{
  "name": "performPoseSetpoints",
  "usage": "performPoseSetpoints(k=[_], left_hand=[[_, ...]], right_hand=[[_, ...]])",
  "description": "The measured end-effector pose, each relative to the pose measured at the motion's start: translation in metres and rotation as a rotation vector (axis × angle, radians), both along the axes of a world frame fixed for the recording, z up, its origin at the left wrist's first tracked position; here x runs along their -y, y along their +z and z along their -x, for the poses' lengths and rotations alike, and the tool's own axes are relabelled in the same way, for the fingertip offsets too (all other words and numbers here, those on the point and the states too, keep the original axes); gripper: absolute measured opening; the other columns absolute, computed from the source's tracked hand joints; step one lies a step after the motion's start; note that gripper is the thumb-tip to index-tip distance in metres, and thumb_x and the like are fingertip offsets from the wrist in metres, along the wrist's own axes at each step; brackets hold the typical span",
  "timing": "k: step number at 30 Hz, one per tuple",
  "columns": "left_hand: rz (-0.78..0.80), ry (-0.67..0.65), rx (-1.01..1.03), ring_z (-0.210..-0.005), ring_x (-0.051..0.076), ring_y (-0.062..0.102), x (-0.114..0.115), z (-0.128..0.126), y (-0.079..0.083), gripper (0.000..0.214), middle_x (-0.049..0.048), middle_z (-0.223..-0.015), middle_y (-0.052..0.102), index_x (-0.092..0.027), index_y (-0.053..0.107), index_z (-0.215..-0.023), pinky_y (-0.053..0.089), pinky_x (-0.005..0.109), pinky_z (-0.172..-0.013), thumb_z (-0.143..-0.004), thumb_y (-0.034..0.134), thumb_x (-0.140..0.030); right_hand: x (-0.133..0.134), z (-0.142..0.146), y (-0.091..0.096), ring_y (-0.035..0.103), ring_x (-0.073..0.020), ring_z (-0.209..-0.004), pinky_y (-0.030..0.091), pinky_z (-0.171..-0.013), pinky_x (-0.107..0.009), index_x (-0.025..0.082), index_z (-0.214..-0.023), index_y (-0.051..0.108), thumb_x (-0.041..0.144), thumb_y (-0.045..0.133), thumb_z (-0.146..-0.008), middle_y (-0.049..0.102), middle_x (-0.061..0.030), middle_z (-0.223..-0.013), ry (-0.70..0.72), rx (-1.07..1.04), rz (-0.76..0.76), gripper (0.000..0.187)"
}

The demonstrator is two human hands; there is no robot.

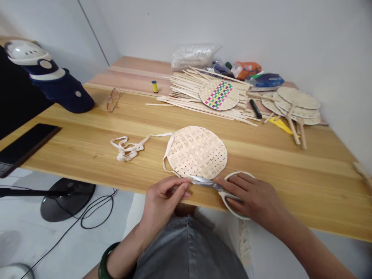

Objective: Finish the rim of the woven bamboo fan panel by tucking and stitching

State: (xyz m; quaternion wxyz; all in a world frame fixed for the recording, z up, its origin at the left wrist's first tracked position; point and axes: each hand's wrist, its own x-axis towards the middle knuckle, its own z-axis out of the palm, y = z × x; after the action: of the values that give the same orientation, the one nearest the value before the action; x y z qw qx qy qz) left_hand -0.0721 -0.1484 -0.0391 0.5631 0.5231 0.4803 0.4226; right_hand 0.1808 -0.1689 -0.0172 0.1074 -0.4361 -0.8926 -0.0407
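Note:
My right hand has its fingers through the pale handles of a pair of scissors, whose blades point left and look slightly apart. Close to the blade tips, my left hand pinches thumb and forefinger together. Whatever is between those fingers is too small to make out. Just beyond both hands a round woven fan of pale strips lies flat on the table. White ribbon runs along the fan's left edge, and its loose tail lies crumpled to the left.
Behind are a yellow thread spool, thin wooden strips with a coloured woven disc, and a black marker. Handled fans are stacked at right. Glasses, a navy-and-white object and a dark tablet are at left.

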Motion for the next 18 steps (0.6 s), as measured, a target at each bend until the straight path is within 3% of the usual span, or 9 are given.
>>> performPoseSetpoints(k=[18], left_hand=[[0.016, 0.014, 0.028, -0.067, 0.015, 0.073, 0.0013, 0.0009, 0.0008, 0.011, 0.0027, -0.08, 0.076, -0.016, 0.073, -0.088, 0.063, 0.022, -0.067, -0.083, 0.068, -0.025]], right_hand=[[-0.004, 0.0048, 0.0017, 0.063, -0.0185, -0.071, 0.043, -0.055, -0.029, 0.013, -0.121, 0.058, 0.019, 0.042, -0.096, 0.067, -0.0057, -0.082, 0.075, 0.043, -0.039, 0.03]])
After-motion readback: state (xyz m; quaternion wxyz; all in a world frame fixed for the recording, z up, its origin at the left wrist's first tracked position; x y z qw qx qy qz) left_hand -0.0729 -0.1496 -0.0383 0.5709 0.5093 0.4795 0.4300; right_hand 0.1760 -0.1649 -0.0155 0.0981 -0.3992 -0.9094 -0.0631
